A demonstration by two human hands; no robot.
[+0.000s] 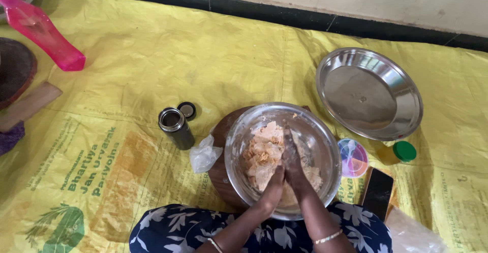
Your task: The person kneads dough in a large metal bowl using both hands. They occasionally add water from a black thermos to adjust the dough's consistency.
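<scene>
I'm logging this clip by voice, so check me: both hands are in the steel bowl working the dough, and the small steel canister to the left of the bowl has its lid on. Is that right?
Not quite. The head view shows the small steel canister open, its lid lying beside it on the yellow sheet. The rest holds: the left hand and right hand are in the steel bowl working the dough.

Crumbly pale-orange dough in steel bowl
</scene>
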